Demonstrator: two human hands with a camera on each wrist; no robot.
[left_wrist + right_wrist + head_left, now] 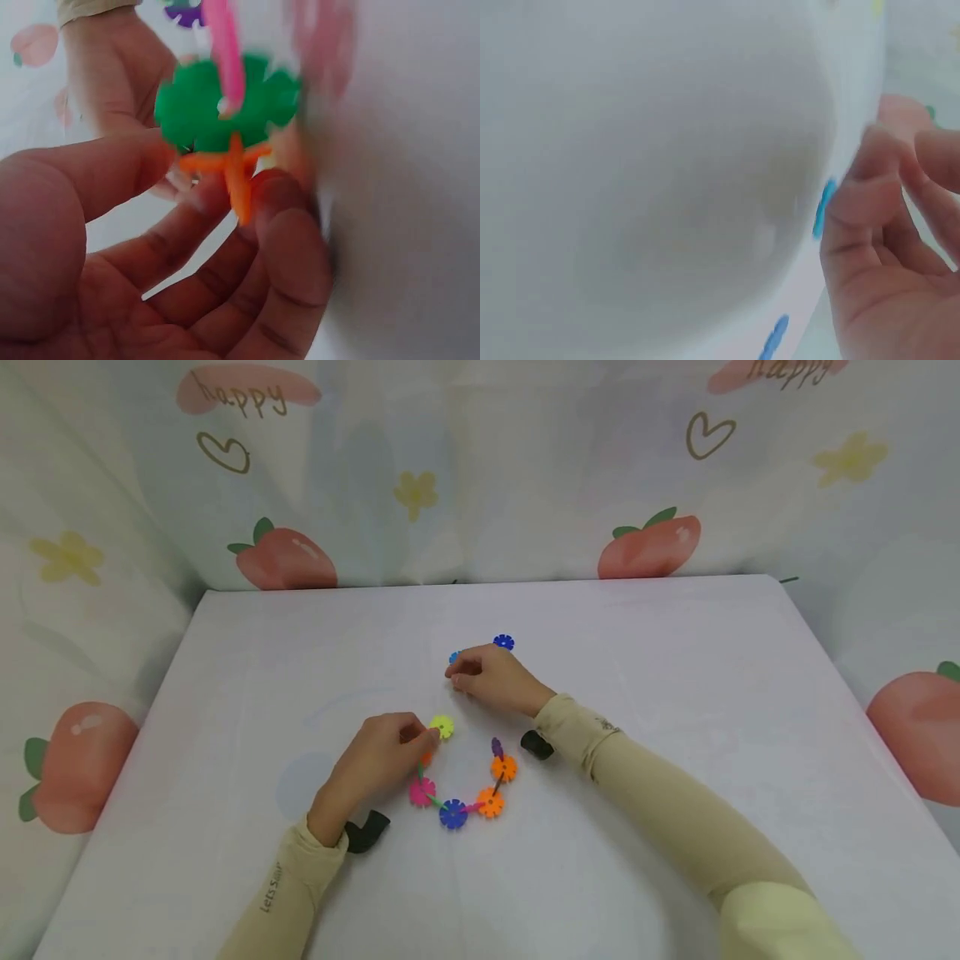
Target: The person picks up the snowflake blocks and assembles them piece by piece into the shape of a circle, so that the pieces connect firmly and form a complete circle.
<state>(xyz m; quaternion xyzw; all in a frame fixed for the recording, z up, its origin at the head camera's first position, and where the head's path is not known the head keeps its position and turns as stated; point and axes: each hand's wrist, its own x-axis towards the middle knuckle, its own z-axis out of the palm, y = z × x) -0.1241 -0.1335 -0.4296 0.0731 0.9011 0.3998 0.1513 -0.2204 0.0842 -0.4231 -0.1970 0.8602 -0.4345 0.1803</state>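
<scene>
My left hand (382, 747) pinches one end of a curved chain of interlocking notched plastic discs, by an orange disc (238, 184) beside a green disc (225, 105). At that end, a yellow disc (442, 727) sticks out past the fingertips. The chain runs through a pink disc (422, 792) and a dark blue disc (453, 814) to orange discs (491, 802) and a purple disc (497, 747). Farther back, my right hand (495, 678) has loosely bent fingers with nothing visible between them. It hovers beside a light blue disc (824, 208), partly hidden in the head view.
A loose blue disc (504, 642) lies just behind the right hand. Small black devices, one near the left wrist (367, 832) and one near the right (537, 744), sit close to the sleeves. A patterned curtain (480, 468) surrounds the white table (675, 635) at its back and sides.
</scene>
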